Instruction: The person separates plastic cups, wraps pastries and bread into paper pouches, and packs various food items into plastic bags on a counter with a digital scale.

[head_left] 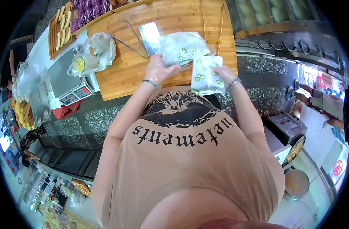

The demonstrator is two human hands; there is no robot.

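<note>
My left hand (159, 71), in a clear plastic glove, rests on the wooden board with its thumb spread. Its fingers are beside a shiny, flat silvery item (150, 35) and the left end of a stack of white patterned bags (183, 47) in clear plastic. What lies under the fingertips is hidden. My right hand (225, 75), gloved too, grips the right side of a white paper bag (207, 74) with green and yellow prints, at the front edge of the board. That bag stands apart from my left hand.
Metal tongs (131, 46) lie on the board (117, 78), with another pair (220, 30) at the back right. To the left are a plastic bag with a cup (84, 64), a scale (67, 78) and bread trays (51, 42). People stand at both far sides.
</note>
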